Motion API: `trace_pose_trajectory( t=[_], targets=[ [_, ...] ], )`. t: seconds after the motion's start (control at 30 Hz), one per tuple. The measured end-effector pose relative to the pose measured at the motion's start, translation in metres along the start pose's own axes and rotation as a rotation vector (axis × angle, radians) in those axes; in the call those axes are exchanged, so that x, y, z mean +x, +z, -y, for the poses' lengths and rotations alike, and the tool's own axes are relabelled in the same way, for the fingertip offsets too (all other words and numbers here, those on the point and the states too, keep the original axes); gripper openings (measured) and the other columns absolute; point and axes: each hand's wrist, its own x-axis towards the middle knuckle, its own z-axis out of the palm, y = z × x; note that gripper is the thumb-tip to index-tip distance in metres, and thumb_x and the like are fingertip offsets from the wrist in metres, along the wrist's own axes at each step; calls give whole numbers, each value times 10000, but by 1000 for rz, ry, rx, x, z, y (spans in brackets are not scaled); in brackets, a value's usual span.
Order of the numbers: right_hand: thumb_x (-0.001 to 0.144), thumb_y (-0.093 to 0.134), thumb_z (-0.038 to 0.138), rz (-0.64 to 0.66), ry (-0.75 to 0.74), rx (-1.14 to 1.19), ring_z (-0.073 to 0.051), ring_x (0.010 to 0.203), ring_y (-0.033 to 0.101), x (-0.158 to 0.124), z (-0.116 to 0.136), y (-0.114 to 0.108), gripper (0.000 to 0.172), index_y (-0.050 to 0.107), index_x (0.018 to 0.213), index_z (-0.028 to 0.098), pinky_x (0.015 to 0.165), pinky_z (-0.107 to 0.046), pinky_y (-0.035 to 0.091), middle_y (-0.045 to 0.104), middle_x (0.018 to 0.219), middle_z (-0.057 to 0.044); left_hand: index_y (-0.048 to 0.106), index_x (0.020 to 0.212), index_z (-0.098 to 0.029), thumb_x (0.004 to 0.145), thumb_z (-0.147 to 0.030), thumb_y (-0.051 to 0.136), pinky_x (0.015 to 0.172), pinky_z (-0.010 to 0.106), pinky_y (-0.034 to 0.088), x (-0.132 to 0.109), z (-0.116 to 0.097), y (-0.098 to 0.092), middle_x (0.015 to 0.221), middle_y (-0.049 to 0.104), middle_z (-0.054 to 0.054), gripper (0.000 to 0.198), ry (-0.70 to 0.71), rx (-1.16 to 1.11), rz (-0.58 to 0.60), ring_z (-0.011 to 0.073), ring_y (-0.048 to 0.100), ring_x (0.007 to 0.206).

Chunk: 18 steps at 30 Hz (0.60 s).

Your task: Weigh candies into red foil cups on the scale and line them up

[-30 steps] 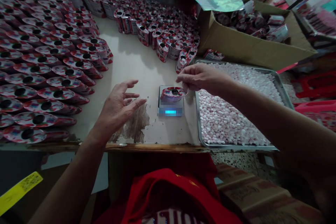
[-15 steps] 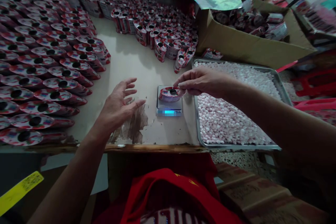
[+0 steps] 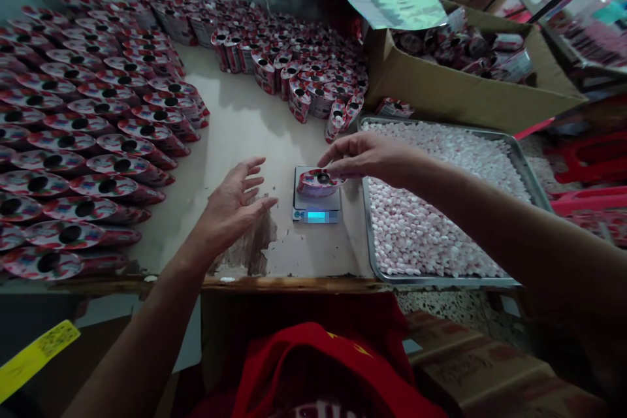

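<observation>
1. Rows of red pouches cover the tabletop from 9 to 11 o'clock of the person. Each shows a dark round opening on top. Judging by their number, a large share of the work looks done.
2. The left hand sits at 9 o'clock of the scale. It is open, fingers spread and palm down, and holds nothing. It lies over a worn brown patch; whether it touches the surface cannot be told.
3. The scale stands near the front edge with its display lit. 1 pouch rests on its platform. Behind it, at 12 o'clock, stands a cluster of pouches.
4. The right hand reaches in from 3 o'clock. Its fingers are closed on the right edge of the pouch on the scale.
5. The tray lies just beside the scale at 3 o'clock, nearly full of small pink-and-white candies. Much appears left to do.
6. The cardboard box at 1 o'clock holds more pouches.
</observation>
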Motion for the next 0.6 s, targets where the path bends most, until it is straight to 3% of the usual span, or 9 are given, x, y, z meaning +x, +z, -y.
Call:
trace_pose_trajectory(
  t=[0.1,0.2,0.37,0.5,0.6],
  targets=[
    [831,823,149,-46,58,219,-175,705,637,-2,0,0,77,773,850,205,650,-323,523,778,848,-79,551,1500,-303,813,-318,839,1246,634,455,0,-1,1,1563,563,137,745,9,25,-1,349,578,1453],
    [854,841,194,-63,67,260,-145,617,573,-2,-2,3,84,758,848,204,576,-307,463,786,856,-91,552,1503,-308,828,-315,828,1258,637,435,1,-2,4,1547,581,136,729,15,41,16,346,547,1489],
    [876,856,459,-32,-53,31,-92,512,391,2,-11,9,341,727,726,181,501,-282,262,709,674,-38,564,1501,-314,826,-314,827,1237,609,463,1,-4,9,1545,582,137,724,29,36,36,342,529,1507],
    [875,798,591,-87,-166,-212,-103,538,414,8,-19,12,484,709,651,171,546,-292,270,637,586,-18,571,1502,-304,854,-360,830,1223,577,481,8,-9,16,1564,581,120,701,85,89,59,329,542,1490],
    [882,744,652,-139,-246,-275,-112,566,431,9,-17,12,550,684,625,169,573,-300,276,611,584,-20,579,1494,-235,836,-346,880,1237,573,457,16,-18,35,1528,623,148,732,222,292,14,343,580,1437]
  ],
)
